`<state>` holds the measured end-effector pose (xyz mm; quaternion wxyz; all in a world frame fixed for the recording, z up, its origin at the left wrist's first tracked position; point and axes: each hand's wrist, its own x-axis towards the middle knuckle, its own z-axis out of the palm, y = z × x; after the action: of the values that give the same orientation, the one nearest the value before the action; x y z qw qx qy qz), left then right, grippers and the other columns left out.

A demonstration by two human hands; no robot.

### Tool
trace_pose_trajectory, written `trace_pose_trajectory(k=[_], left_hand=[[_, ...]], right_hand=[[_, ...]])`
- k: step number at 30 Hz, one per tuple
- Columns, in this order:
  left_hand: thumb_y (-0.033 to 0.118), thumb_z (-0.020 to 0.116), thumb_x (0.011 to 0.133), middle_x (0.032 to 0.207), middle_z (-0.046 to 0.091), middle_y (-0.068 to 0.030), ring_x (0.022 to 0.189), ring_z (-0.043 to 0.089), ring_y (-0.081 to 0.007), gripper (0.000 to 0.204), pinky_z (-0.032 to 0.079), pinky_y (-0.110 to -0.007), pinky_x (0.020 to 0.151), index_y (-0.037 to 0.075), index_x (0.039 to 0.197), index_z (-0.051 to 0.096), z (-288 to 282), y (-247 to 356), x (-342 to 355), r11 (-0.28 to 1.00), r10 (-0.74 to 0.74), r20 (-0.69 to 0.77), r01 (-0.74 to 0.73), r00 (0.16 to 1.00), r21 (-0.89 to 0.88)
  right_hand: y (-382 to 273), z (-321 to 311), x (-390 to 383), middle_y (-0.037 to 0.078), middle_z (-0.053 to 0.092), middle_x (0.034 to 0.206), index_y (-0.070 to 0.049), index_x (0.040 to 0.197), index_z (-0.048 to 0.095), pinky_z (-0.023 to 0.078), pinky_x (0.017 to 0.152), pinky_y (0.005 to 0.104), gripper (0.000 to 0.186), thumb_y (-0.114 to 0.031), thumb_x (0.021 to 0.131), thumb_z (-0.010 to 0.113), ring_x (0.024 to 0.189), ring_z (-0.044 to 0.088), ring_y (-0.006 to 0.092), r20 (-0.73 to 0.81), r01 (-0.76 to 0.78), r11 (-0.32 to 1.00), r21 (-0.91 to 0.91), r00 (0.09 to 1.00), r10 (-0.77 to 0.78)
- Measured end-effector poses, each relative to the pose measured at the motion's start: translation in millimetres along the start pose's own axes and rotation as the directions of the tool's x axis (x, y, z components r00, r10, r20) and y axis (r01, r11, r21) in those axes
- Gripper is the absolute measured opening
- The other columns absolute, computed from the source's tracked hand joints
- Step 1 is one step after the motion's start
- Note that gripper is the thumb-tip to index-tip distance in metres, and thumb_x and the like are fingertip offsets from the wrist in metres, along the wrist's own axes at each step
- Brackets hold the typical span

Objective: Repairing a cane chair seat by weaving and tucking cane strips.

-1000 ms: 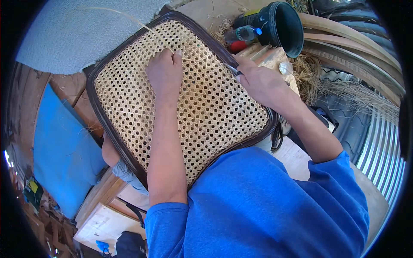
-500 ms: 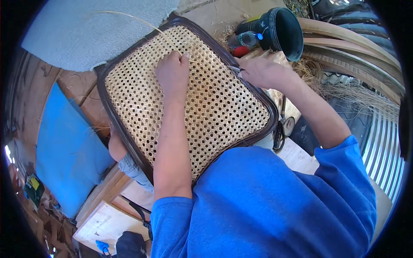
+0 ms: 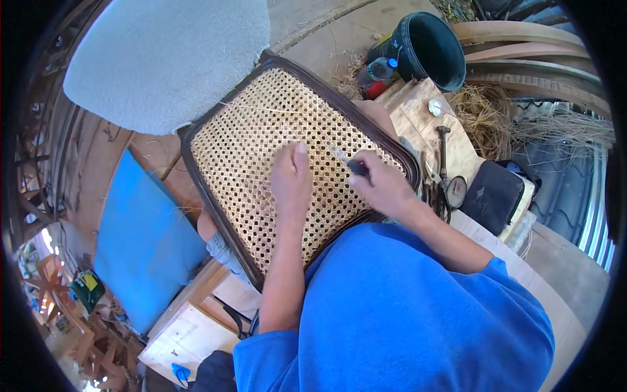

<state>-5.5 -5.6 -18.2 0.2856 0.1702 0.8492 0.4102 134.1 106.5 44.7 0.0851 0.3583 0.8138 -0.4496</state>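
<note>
A woven cane seat panel [image 3: 255, 140] in a dark brown frame lies tilted across my lap. My left hand [image 3: 292, 179] rests flat on the cane weave near its middle, fingers together and pointing up. My right hand [image 3: 382, 186] is closed around a small dark-handled pointed tool [image 3: 347, 162], whose metal tip touches the weave just right of my left fingertips. A loose cane strand runs across the upper part of the panel. My blue sleeves fill the lower frame.
A black bucket [image 3: 434, 46] stands at the upper right by a wooden board [image 3: 418, 114] carrying small hand tools and a black pouch [image 3: 493, 196]. Loose cane bundles [image 3: 486, 114] lie to the right. A blue cushion [image 3: 140, 242] sits at the left, a grey mat [image 3: 170, 55] above.
The cane panel has shifted lower and more central in view. My right hand came in from the panel's right edge onto the weave, next to my left hand.
</note>
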Motion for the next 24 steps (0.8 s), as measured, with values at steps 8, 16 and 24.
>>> trace_pose_trajectory(k=[8,16,24], left_hand=[[0.020,0.044,0.091,0.079,0.059,-0.0083,0.064,0.053,-0.0150,0.028,0.046,-0.028,0.063,-0.002,0.088,0.062,-5,-46,-23,0.717,-0.248,-0.009,0.177,0.969,-0.674],[0.032,0.047,0.096,0.077,0.054,-0.0064,0.049,0.050,-0.0139,0.034,0.043,-0.025,0.042,0.001,0.102,0.057,-19,-33,-14,0.619,-0.377,-0.035,0.223,0.926,-0.753],[0.033,0.049,0.095,0.073,0.054,-0.0039,0.049,0.051,-0.0131,0.033,0.042,-0.025,0.042,0.002,0.103,0.057,-27,-30,-7,0.511,-0.384,0.118,0.317,0.916,-0.799]], right_hand=[[-19,54,40,0.022,0.061,0.095,-0.002,0.112,0.048,0.048,0.078,0.0445,0.034,-0.018,0.084,0.057,0.088,0.061,0.0368,0.164,0.583,0.812,0.029,0.798,-0.579],[-35,96,172,0.009,0.064,0.096,-0.009,0.095,0.066,0.048,0.082,0.0404,0.020,-0.017,0.086,0.050,0.099,0.057,0.0295,-0.339,0.442,0.783,-0.437,0.726,-0.599],[-43,80,188,0.008,0.065,0.100,-0.013,0.098,0.068,0.047,0.079,0.0390,0.019,-0.018,0.086,0.055,0.098,0.059,0.0262,0.136,0.416,0.752,-0.511,0.903,-0.407]])
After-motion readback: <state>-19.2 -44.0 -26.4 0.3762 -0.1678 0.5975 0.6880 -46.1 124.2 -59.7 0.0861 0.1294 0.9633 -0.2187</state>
